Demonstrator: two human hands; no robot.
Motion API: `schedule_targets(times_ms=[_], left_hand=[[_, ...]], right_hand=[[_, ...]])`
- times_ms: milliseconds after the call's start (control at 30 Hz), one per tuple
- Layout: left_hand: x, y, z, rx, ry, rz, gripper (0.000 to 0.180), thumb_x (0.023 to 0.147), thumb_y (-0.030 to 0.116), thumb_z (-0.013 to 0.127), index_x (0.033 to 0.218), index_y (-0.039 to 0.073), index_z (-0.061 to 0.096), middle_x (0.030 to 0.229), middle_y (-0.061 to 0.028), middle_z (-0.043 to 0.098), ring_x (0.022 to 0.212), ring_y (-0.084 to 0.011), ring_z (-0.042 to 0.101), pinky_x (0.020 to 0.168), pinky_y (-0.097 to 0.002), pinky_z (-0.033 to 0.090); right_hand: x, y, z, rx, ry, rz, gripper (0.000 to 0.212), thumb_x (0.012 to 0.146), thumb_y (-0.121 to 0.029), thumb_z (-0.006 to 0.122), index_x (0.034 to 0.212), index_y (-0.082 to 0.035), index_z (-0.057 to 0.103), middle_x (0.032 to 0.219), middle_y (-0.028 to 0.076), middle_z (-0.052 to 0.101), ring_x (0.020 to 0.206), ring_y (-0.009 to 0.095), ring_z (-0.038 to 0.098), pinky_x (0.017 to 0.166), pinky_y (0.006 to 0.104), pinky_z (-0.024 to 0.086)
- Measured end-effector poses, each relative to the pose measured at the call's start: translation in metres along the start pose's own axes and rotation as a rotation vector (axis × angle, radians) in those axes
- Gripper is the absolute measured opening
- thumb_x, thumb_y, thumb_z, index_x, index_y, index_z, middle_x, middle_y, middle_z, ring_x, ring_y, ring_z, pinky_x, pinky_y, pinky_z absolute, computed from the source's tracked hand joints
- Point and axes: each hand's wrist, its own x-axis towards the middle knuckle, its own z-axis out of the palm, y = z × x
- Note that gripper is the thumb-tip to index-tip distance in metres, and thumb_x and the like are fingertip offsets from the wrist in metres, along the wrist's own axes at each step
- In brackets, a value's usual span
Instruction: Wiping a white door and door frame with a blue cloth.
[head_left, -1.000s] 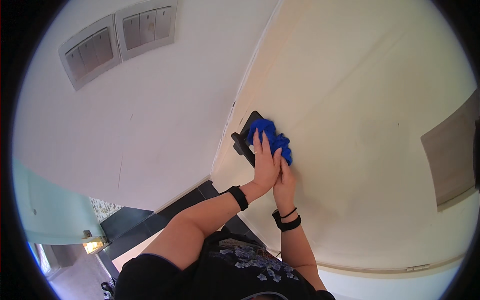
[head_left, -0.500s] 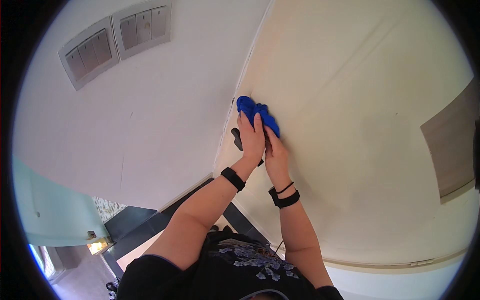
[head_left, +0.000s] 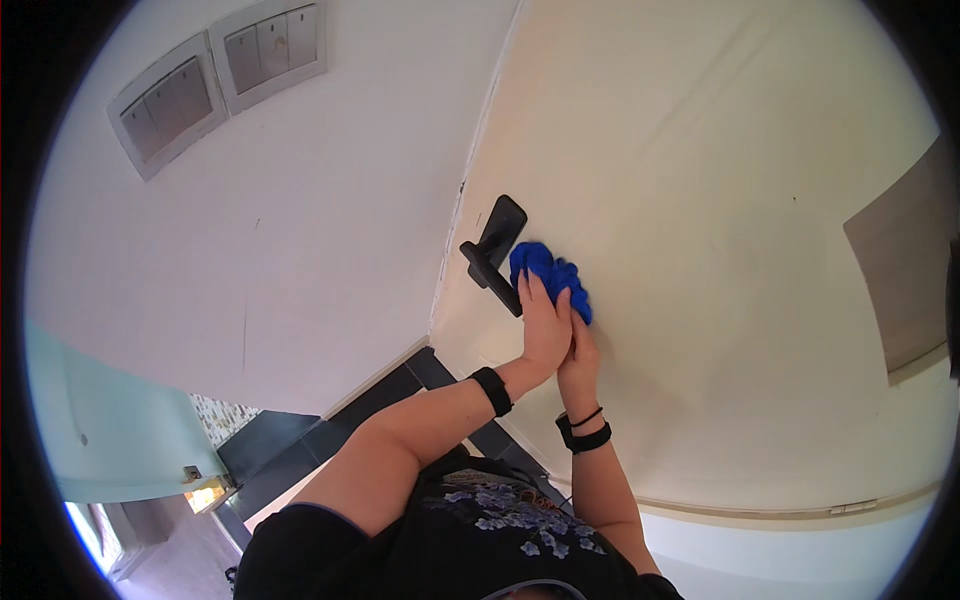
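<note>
Head view shows the person's left hand (head_left: 547, 332), fingers nearly straight, laid over a bunched blue cloth (head_left: 562, 274) against a cream door (head_left: 690, 290). The right hand (head_left: 579, 362) meets it from below at the cloth's lower end; its fingers are partly hidden, so its grip cannot be told. The cloth sits just right of a black door handle (head_left: 492, 268), with switch panels (head_left: 164, 108) on the white wall (head_left: 300, 220) at upper left

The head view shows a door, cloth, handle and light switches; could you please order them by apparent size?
Door
Light switches, both panels together
Cloth and handle: too alike to rank, cloth partly covered
</note>
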Motion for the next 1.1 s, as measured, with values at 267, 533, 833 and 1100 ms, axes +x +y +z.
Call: schedule_targets(times_ms=[267,533,833,1100], left_hand=[[0.013,0.031,-0.041,0.006,0.032,0.262,0.06,0.082,0.018,0.062,0.13,-0.007,0.035,0.132,-0.0301,0.034,0.121,-0.0458,0.035,0.102,-0.043,0.031],[0.049,0.0,-0.091,0.38,0.136,0.146,0.058,0.08,0.025,0.065,0.127,-0.001,0.043,0.127,-0.0267,0.039,0.111,-0.0445,0.042,0.096,-0.0462,0.037],[0.032,-0.023,-0.068,0.25,0.154,0.187,0.052,0.081,0.012,0.062,0.129,0.003,0.043,0.138,-0.0261,0.025,0.124,-0.0474,0.028,0.104,-0.0479,0.029],[-0.019,-0.019,-0.052,0.113,0.075,0.202,0.046,0.086,0.01,0.056,0.129,0.0,0.042,0.142,-0.0233,0.019,0.127,-0.0432,0.029,0.105,-0.0433,0.028]], right_hand=[[0.021,-0.054,-0.003,0.074,0.127,-0.105,0.028,0.085,0.002,0.051,0.113,0.0,0.055,0.1,0.015,0.063,0.087,0.025,0.064,0.076,0.031,0.05],[0.055,-0.065,0.046,-0.064,-0.163,-0.133,0.03,0.082,-0.002,0.056,0.111,-0.001,0.056,0.101,0.017,0.061,0.091,0.031,0.06,0.078,0.0352,0.048],[0.057,0.0,0.063,0.169,-0.318,0.142,0.034,0.082,-0.004,0.057,0.115,0.0,0.05,0.104,0.019,0.061,0.093,0.033,0.061,0.081,0.037,0.048],[0.001,-0.001,0.021,0.323,-0.149,0.145,0.029,0.079,0.005,0.058,0.107,0.001,0.054,0.099,0.011,0.064,0.091,0.018,0.062,0.079,0.0287,0.049]])
